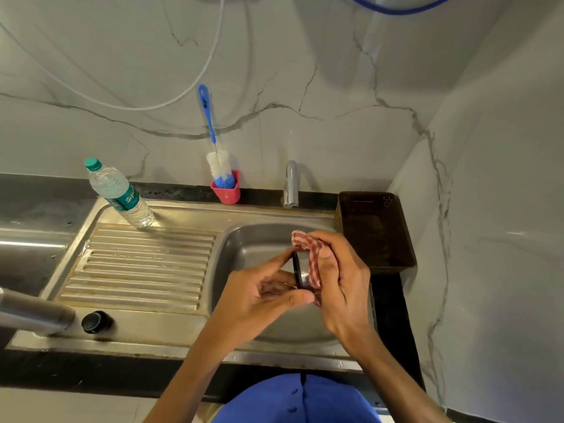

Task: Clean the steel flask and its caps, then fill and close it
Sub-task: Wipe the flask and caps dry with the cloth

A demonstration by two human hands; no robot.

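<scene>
Steel sink point(244, 239), basin at right, ribbed draining board at left.
Left hand point(262, 293): over the basin, fingertips holding a steel cap point(300, 271) with a black rim.
Right hand point(338, 279): grips a red-checked cloth point(311, 254) wrapped against the cap's far side.
Steel flask point(33, 312): lying at near left on the sink edge; small black cap point(97, 322) just beside it.
Plastic water bottle point(117, 193), green lid: far left of the draining board.
Blue bottle brush point(218, 161): upright in a red holder point(227, 190) at the wall.
Tap point(290, 184): behind the basin.
Dark basket point(375, 230): far right of the basin.
</scene>
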